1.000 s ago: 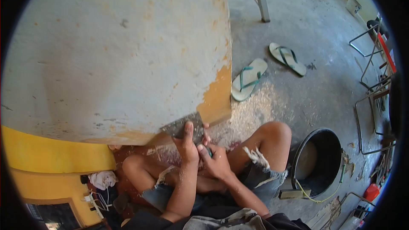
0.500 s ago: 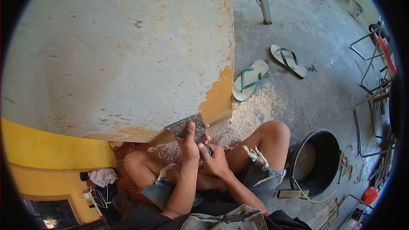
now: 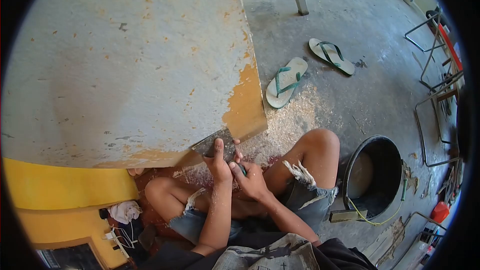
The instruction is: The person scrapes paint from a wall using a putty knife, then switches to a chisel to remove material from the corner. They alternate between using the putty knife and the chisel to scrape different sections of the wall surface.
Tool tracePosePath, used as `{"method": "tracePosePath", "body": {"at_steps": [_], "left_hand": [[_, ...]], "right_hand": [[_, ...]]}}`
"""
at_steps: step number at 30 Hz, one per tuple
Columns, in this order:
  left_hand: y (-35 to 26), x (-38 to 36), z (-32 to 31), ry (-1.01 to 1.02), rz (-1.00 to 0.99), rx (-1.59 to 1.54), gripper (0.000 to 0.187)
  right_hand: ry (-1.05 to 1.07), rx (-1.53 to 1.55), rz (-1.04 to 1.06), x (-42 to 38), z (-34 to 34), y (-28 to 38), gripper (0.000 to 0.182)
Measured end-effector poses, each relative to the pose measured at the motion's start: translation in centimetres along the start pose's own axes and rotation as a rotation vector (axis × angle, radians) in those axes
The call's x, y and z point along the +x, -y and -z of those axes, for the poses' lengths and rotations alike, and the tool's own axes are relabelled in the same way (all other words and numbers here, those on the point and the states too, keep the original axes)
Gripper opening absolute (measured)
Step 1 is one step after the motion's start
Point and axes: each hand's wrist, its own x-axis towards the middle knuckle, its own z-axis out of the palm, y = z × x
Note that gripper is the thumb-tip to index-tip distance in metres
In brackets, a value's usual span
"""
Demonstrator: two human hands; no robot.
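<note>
A wide, grey-stained scraper [image 3: 214, 141] has its blade edge against the lower border of the patchy wall face [image 3: 150, 70]. My left hand [image 3: 218, 166] grips the blade, its thumb lying on top and its other fingers largely hidden. My right hand [image 3: 251, 181] is closed around the scraper's handle, of which only a small dark-green part shows. Just beside the blade, the pale coating is gone and an orange-yellow patch [image 3: 245, 101] is exposed. Pale flakes [image 3: 295, 120] lie scattered over the floor beneath the wall and near my legs.
Right of my knee stands a black bucket [image 3: 374, 177] with a wooden block [image 3: 348, 215] by its rim. Two flip-flops, one near [image 3: 286, 83] and one farther [image 3: 332, 57], lie on the concrete. Metal-framed chairs [image 3: 425, 135] line the right side; a cloth [image 3: 125, 212] lies left.
The view has shifted slightly, so the wall corner sits farther left in the picture. Both hands keep hold of the scraper, and its blade remains at the wall's lower border.
</note>
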Motion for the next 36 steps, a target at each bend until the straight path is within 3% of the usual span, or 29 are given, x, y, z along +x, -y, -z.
{"method": "tracePosePath", "body": {"at_steps": [3,16,20,27,32,36], "left_hand": [[0.5,-0.2,1.1,-0.002,0.076,0.000,0.044],[0.0,0.3,0.2,0.026,-0.029,0.014,0.049],[0.4,0.3,0.9,0.005,0.073,-0.003,0.051],[-1.0,-0.1,-1.1,-0.055,0.039,0.008,0.048],[-0.8,0.1,-0.4,0.030,0.029,0.029,0.048],[-1.2,-0.4,-1.9,-0.085,0.008,0.027,0.049]], "right_hand": [[0.019,0.005,-0.016,0.0,0.4,0.8,0.046],[-0.007,-0.002,0.032,0.2,-0.2,0.6,0.047],[0.009,0.031,0.002,-0.1,0.3,1.3,0.048],[0.013,0.049,0.017,0.0,0.7,1.6,0.048],[0.017,-0.013,0.012,0.0,0.9,2.0,0.047],[0.060,0.028,-0.023,0.2,1.5,2.1,0.048]]}}
